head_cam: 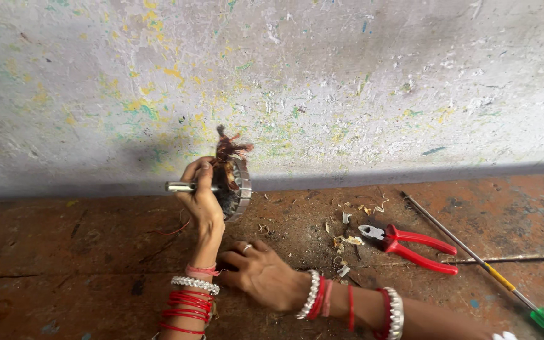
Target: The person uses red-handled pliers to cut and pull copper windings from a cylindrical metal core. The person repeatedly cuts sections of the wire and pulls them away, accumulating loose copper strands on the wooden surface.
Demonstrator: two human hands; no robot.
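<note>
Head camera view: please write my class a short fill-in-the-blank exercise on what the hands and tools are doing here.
1. The left hand holds up a round motor stator by its metal ____.
2. The right hand rests flat on the rusty ____.
3. The pliers have ____ handles.
4. The long screwdriver ends in a ____ handle.

Missing words: shaft; floor; red; green

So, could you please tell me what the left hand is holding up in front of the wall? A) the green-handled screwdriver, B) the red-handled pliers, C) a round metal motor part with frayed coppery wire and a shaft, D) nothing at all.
C: the left hand grips the round motor part upright by its shaft, while the pliers and the screwdriver lie on the floor to the right.
</note>
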